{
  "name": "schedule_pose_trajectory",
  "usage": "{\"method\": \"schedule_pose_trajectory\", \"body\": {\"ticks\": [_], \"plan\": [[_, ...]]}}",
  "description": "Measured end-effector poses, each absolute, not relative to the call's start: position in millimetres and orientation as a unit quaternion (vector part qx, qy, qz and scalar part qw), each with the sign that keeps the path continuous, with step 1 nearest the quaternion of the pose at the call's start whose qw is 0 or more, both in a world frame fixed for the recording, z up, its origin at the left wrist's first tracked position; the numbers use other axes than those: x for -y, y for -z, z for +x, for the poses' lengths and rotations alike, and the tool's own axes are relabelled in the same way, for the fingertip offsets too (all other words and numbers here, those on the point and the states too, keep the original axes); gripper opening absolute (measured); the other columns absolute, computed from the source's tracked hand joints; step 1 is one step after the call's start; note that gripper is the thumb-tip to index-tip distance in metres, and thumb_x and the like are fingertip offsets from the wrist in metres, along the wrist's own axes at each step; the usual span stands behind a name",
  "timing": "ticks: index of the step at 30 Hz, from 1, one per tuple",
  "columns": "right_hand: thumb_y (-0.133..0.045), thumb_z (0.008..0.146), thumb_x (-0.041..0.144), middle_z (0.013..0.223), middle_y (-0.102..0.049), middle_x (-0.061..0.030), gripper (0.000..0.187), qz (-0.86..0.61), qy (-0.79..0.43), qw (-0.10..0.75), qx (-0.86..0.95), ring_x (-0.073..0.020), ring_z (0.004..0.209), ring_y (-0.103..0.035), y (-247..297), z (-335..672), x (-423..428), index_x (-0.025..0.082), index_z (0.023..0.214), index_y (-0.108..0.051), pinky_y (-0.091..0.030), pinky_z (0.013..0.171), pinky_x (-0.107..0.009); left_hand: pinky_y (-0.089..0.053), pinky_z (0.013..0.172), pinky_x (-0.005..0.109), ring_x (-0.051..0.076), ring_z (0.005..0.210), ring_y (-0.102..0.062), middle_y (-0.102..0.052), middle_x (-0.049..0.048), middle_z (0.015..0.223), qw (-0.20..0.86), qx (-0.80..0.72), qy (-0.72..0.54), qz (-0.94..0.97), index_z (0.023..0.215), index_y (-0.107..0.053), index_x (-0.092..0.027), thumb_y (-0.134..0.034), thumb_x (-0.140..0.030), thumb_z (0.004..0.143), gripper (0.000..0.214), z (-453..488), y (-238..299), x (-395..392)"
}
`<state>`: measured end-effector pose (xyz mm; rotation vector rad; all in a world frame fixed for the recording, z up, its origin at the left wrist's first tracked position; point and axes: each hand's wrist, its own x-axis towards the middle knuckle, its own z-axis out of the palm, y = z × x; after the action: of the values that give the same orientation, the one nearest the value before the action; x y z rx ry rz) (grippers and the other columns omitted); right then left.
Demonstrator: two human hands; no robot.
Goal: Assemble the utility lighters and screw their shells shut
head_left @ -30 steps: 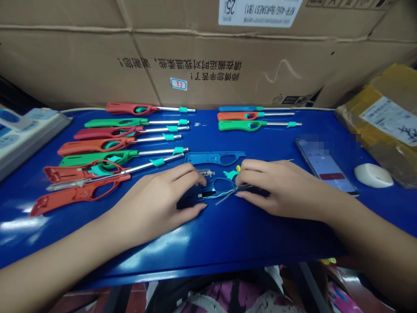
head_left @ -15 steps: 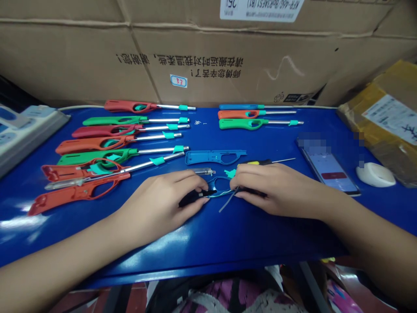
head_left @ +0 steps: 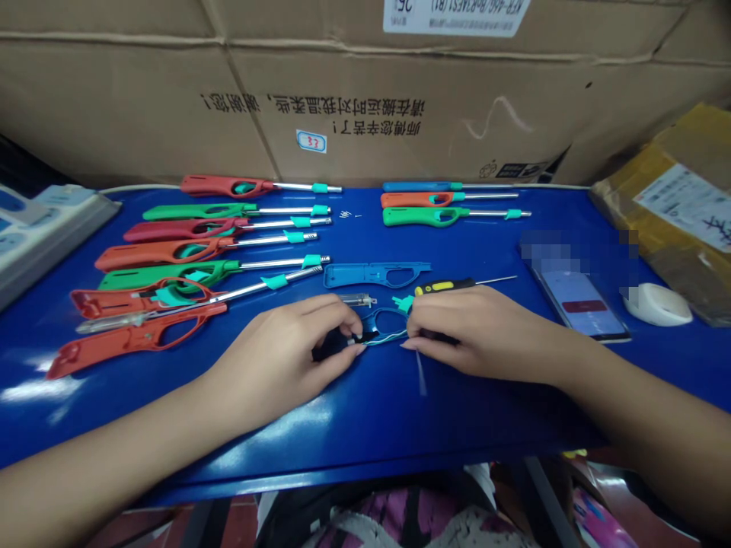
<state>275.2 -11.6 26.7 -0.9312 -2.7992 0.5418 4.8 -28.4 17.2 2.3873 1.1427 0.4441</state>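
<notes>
Between the thumb and fingertips of my left hand [head_left: 305, 335] is a small black part with thin wires [head_left: 391, 337], at the end of a blue lighter handle half [head_left: 389, 313]. My right hand [head_left: 477, 331] is closed at the handle's other end, pinching a thin grey tube [head_left: 421, 373], which hangs down blurred. Its fingers hide most of the blue half beyond the trigger loop. A green trigger [head_left: 403, 304] lies by the right fingertips. Behind my left fingers rests a clear fuel tank [head_left: 361, 300]. The matching blue handle half [head_left: 377, 274] lies farther back.
Several assembled lighters [head_left: 188, 251] lie at the left, beside an opened red lighter [head_left: 137, 335]. More lighters [head_left: 426, 217] lie back right. A screwdriver [head_left: 445, 287], phone [head_left: 582, 301] and white mouse [head_left: 656, 304] lie right. Cardboard [head_left: 171, 99] stands behind; a power strip [head_left: 51, 236] is far left.
The thin tube in my right hand has swung from pointing down-left to hanging almost straight down. My right hand has shifted slightly, uncovering the screwdriver's handle. My left hand holds nearly the same pose.
</notes>
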Motion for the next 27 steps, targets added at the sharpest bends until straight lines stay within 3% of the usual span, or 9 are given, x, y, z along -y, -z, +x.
{"method": "schedule_pose_trajectory", "body": {"ticks": [4,7,12,17,27], "plan": [[-0.061,0.098,0.032,0.082,-0.064,0.0048,0.010,-0.339,-0.174,0.074,0.921,-0.0111,0.064,-0.052,-23.2,272.8,11.4,0.023,0.100,-0.058,-0.034,0.060,-0.026,-0.040,0.060,0.021,0.010,0.072,-0.057,-0.064,-0.0023,0.093,0.227,-0.406,-0.157,0.871,0.099,-0.065,-0.024,-0.063,-0.023,0.093,0.006,5.8,-17.3,28.5],[-0.062,0.097,0.030,0.087,-0.067,0.0047,0.015,-0.336,-0.162,0.079,0.925,-0.0118,0.067,-0.055,-22.0,272.8,11.5,0.025,0.110,-0.058,-0.035,0.062,-0.026,-0.041,0.060,0.021,0.011,0.075,-0.058,-0.065,-0.0025,0.092,0.220,-0.407,-0.161,0.872,0.102,-0.064,-0.024,-0.064,-0.025,0.093,0.009,6.3,-17.3,28.8],[-0.059,0.097,0.026,0.088,-0.069,0.0043,0.003,-0.316,-0.165,0.073,0.932,-0.0126,0.073,-0.060,-20.6,271.8,12.1,0.023,0.099,-0.060,-0.037,0.066,-0.027,-0.040,0.058,0.020,0.010,0.069,-0.057,-0.067,-0.0044,0.087,0.231,-0.423,-0.169,0.860,0.102,-0.066,-0.025,-0.067,-0.025,0.090,0.012,5.9,-16.6,29.5],[-0.057,0.098,0.024,0.088,-0.069,0.0042,0.003,-0.312,-0.176,0.076,0.931,-0.0122,0.074,-0.060,-19.3,270.8,13.2,0.023,0.096,-0.060,-0.037,0.065,-0.027,-0.041,0.057,0.020,0.008,0.063,-0.054,-0.067,-0.0062,0.084,0.259,-0.430,-0.191,0.844,0.103,-0.070,-0.026,-0.070,-0.022,0.087,0.016,5.9,-14.8,28.4],[-0.057,0.099,0.028,0.092,-0.069,0.0018,0.008,-0.304,-0.179,0.096,0.931,-0.0135,0.080,-0.063,-19.3,269.5,14.7,0.023,0.100,-0.063,-0.042,0.068,-0.028,-0.049,0.062,0.018,0.009,0.077,-0.064,-0.072,-0.0008,0.096,0.258,-0.413,-0.227,0.843,0.111,-0.074,-0.024,-0.064,-0.026,0.096,0.019,8.9,-17.5,29.3]]}}
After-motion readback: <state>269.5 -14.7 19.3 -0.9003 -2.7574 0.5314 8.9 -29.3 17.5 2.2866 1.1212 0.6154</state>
